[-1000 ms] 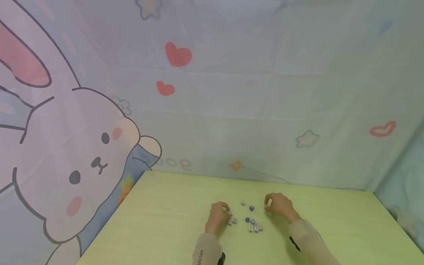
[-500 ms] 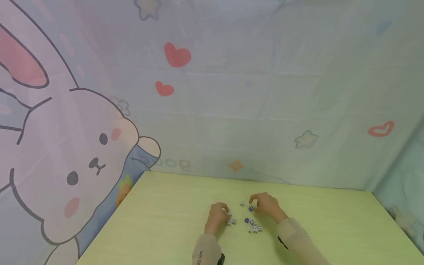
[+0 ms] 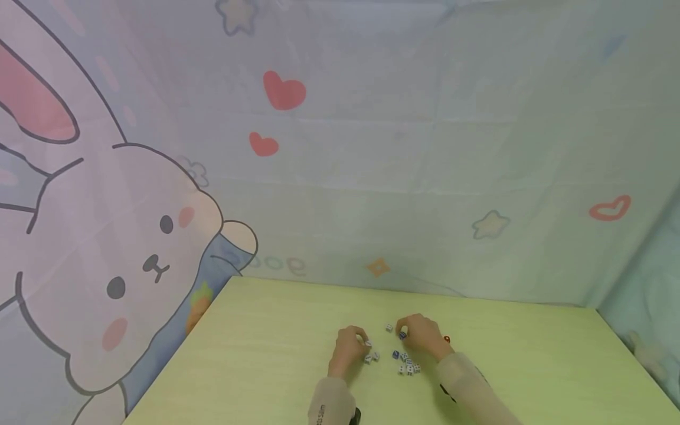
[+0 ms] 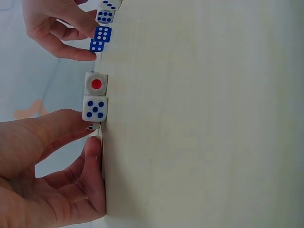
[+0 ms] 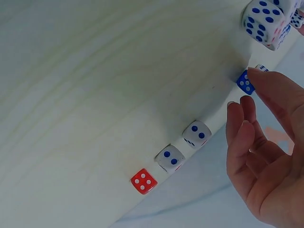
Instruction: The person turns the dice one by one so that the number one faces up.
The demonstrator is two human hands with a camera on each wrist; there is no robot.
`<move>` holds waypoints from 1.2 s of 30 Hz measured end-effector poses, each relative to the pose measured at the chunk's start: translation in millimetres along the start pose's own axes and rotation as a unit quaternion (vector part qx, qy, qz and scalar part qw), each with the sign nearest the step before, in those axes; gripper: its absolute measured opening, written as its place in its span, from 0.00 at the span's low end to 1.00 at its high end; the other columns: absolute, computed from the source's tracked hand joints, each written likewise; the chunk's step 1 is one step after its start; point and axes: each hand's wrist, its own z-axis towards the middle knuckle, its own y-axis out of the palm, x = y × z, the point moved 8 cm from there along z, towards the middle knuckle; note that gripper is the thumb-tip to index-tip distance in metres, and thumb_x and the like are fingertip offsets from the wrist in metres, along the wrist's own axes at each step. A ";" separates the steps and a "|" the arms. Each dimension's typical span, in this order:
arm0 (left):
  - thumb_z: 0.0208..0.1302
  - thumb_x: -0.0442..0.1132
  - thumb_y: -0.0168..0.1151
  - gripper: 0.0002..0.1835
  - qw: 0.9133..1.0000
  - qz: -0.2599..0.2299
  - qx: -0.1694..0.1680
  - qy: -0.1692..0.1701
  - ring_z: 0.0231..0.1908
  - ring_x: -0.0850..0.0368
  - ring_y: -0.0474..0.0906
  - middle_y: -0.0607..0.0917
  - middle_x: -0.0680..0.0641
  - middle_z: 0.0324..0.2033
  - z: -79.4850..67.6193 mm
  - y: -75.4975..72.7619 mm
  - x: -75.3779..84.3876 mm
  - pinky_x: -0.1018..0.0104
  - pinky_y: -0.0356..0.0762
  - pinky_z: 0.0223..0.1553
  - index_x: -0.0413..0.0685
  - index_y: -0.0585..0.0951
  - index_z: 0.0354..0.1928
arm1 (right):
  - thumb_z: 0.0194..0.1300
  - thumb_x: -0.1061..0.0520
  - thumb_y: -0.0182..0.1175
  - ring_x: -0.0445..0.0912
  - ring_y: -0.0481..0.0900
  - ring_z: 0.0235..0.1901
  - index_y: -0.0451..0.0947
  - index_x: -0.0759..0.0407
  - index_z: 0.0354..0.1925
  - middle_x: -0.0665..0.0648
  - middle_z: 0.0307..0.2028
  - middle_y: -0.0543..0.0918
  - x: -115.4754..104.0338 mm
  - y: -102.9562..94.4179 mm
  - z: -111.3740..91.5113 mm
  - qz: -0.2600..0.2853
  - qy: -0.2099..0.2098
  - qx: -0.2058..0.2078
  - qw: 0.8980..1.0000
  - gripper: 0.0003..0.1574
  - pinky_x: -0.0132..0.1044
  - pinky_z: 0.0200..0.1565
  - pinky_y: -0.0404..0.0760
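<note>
1. Dice (image 3: 409, 370) lie spread on a pale yellow-green table (image 3: 276, 330), with both hands in among them.
2. Right hand (image 3: 421, 332): thumb and index tip on either side of a blue die (image 5: 245, 82), pinching it at table level; other fingers curl below, clear of it.
3. Left hand (image 3: 349, 348): fingers and thumb arched around one white die (image 3: 369, 343). It's partly hidden in the left wrist view, so can't tell if it's actually gripped.
4. Near the left hand: two more white dice (image 3: 376, 356), just beside its thumb side. Left wrist view shows a five in blue and a single red dot.
5. Between the hands: second blue die (image 3: 395, 355), next to a tight white cluster (image 3: 408, 362). Lone white die (image 3: 389, 327) sits farther back, just left of the right fingertips.
6. Right side: red die (image 5: 143, 181) showing four, in line with a white pair (image 5: 169, 158), both showing two on top.
7. Behind: cloth backdrop (image 3: 361, 171) printed with a rabbit (image 3: 138, 254), hearts and stars. Both sleeves (image 3: 332, 404) beige.
</note>
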 end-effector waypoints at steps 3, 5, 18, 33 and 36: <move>0.47 0.28 0.62 0.07 1.000 0.000 0.001 -0.001 0.22 0.58 0.71 0.76 0.46 0.25 -0.1 -0.5 0.5 0.68 0.69 0.24 0.39 0.78 0.31 | 0.42 0.67 0.60 0.42 0.69 0.22 0.80 0.51 0.30 0.57 0.36 0.83 -0.1 0.5 0.3 0.001 -0.003 0.002 1.000 0.15 0.34 0.18 0.65; 0.47 0.27 0.62 0.07 1.000 0.002 0.001 0.000 0.21 0.58 0.71 0.76 0.46 0.24 -0.5 -1.2 1.7 0.69 0.68 0.23 0.39 0.78 0.31 | 0.42 0.67 0.60 0.42 0.70 0.23 0.79 0.52 0.29 0.57 0.35 0.83 0.0 0.7 0.6 0.012 -0.007 0.002 1.000 0.14 0.34 0.19 0.67; 0.46 0.27 0.62 0.06 1.000 0.015 0.007 -0.004 0.21 0.57 0.71 0.75 0.45 0.25 -1.0 -2.6 3.1 0.68 0.67 0.22 0.39 0.78 0.29 | 0.40 0.68 0.60 0.43 0.71 0.22 0.78 0.52 0.27 0.57 0.33 0.83 2.1 3.7 2.4 0.010 -0.015 -0.001 1.000 0.13 0.36 0.19 0.66; 0.47 0.26 0.62 0.06 1.000 0.011 0.000 -0.003 0.20 0.58 0.71 0.76 0.47 0.20 -1.4 -1.4 3.2 0.70 0.67 0.21 0.38 0.79 0.30 | 0.45 0.63 0.62 0.42 0.67 0.20 0.78 0.51 0.25 0.53 0.31 0.82 2.0 1.5 1.7 -0.015 0.000 0.006 1.000 0.07 0.35 0.19 0.65; 0.47 0.26 0.62 0.06 1.000 0.012 0.001 -0.002 0.20 0.58 0.71 0.76 0.46 0.21 -0.7 -1.5 2.9 0.69 0.68 0.21 0.38 0.79 0.30 | 0.44 0.63 0.62 0.42 0.68 0.21 0.78 0.52 0.26 0.53 0.32 0.82 1.8 0.4 1.8 -0.016 0.000 0.003 1.000 0.08 0.35 0.20 0.66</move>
